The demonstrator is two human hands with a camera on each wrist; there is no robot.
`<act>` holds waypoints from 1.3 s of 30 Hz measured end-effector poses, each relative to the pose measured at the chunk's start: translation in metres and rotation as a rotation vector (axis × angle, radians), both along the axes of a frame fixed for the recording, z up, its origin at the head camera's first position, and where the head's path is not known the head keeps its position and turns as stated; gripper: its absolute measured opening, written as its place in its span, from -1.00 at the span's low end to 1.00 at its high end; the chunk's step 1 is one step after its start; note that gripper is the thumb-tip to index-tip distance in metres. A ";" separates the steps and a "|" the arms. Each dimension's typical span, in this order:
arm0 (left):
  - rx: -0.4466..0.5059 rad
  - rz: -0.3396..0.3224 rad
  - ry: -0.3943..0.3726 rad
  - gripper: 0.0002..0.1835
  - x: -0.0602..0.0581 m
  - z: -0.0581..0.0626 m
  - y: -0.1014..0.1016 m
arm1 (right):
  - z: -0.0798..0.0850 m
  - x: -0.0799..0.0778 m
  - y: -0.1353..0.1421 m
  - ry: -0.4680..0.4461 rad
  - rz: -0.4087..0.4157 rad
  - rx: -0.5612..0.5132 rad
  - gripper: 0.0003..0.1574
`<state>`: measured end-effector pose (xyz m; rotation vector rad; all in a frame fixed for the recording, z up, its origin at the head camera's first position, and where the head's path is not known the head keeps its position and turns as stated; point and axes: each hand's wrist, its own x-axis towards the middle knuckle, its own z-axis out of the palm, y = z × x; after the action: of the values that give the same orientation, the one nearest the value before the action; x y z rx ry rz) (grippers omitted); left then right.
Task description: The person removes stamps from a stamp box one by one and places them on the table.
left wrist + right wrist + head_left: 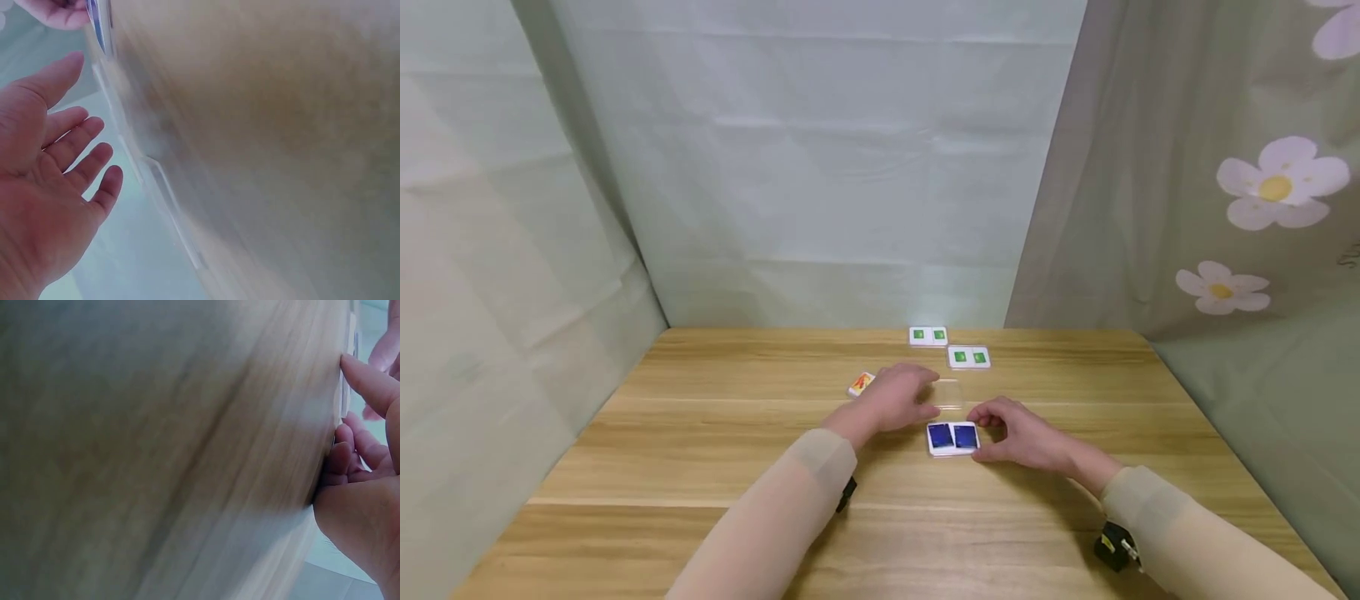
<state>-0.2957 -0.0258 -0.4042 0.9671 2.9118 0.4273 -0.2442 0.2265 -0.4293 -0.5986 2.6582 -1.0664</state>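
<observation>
Between both hands on the wooden table lies a flat white case [953, 439] showing two dark blue squares. My right hand [1017, 433] holds its right edge between thumb and fingertips; the right wrist view shows the thumb [369, 381] at the thin edge. Just above that case is a clear, thin plastic piece [949, 393]. My left hand [898, 396] is at the left of the clear piece, its fingers spread and relaxed with nothing gripped in the left wrist view. A small card or case with a red and orange picture [861, 383] is partly hidden behind the left hand.
Two white cases with green squares lie farther back, one near the rear edge [928, 336] and one slightly nearer and to the right [968, 357]. Pale curtains [820, 167] hang behind the wooden table [715, 450] and along its sides.
</observation>
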 end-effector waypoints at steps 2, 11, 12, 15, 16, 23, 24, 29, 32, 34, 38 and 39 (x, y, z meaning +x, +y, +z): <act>0.009 -0.013 -0.002 -0.32 0.006 0.002 0.000 | 0.000 0.000 0.001 0.004 -0.001 0.000 -0.37; -0.008 -0.038 0.017 -0.22 0.028 0.010 0.000 | 0.000 0.001 0.004 0.033 0.012 0.009 -0.36; -0.011 -0.041 0.017 -0.22 0.030 0.010 0.000 | 0.000 0.001 0.004 0.033 0.012 0.009 -0.36; -0.013 -0.045 0.020 -0.21 0.036 0.008 0.000 | -0.001 0.000 0.004 0.030 0.013 0.005 -0.36; -0.009 -0.046 0.025 -0.21 0.037 0.007 -0.001 | -0.001 0.000 0.004 0.030 0.015 0.003 -0.35; 0.022 -0.062 0.043 -0.23 0.044 0.002 -0.003 | -0.002 -0.001 0.003 0.025 0.021 -0.004 -0.36; 0.025 -0.068 0.049 -0.23 0.044 0.001 -0.004 | -0.002 -0.001 0.003 0.026 0.023 -0.002 -0.36; 0.037 -0.079 0.062 -0.24 0.045 -0.003 -0.004 | -0.001 0.000 0.003 0.037 0.031 0.001 -0.37; 0.036 -0.072 0.043 -0.23 0.045 -0.005 -0.003 | 0.000 0.001 0.003 0.037 0.031 0.001 -0.38; 0.031 -0.069 0.029 -0.23 0.044 -0.007 -0.003 | 0.000 0.001 0.004 0.036 0.028 0.002 -0.38; 0.021 -0.068 0.016 -0.23 0.044 -0.008 0.000 | 0.000 0.001 0.005 0.033 0.023 -0.001 -0.37; 0.017 -0.069 0.013 -0.23 0.045 -0.008 0.000 | 0.000 0.001 0.005 0.034 0.023 -0.001 -0.36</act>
<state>-0.2512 -0.0257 -0.4119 1.0733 2.8800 0.4443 -0.2429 0.2314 -0.4298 -0.6512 2.6736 -1.0608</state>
